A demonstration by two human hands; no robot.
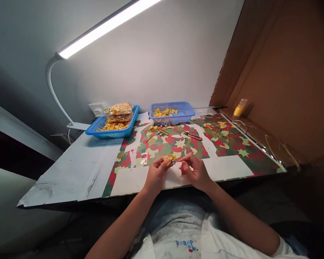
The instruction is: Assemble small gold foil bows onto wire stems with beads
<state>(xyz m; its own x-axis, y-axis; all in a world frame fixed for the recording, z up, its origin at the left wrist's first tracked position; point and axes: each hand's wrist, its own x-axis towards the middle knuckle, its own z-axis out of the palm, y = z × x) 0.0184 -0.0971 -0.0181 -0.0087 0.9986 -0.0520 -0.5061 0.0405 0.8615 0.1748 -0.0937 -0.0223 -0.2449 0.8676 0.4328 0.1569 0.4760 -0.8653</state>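
My left hand (157, 172) pinches a small yellow ribbon bow (168, 158) over the near part of the table. A shiny silver bell (173, 162) sits at the bow's right end, by my left fingertips. Just right of the bell is my right hand (193, 170), its thumb and forefinger pressed together; whatever lies between them is too small to make out. Beyond the hands lie red-handled thread snips (192, 136). A bunch of yellow and green cords (159, 130) lies further left, with several loose silver bells (162, 125) behind it.
At the back left, a blue basket (108, 136) holds yellow bows and filled plastic bags (120, 109). A lighter blue basket (185, 117) with yellow bows stands at the back centre. Cord scraps (220, 135) lie right. A lamp (105, 30) hangs overhead; a yellow-filled bottle (239, 108) stands far right.
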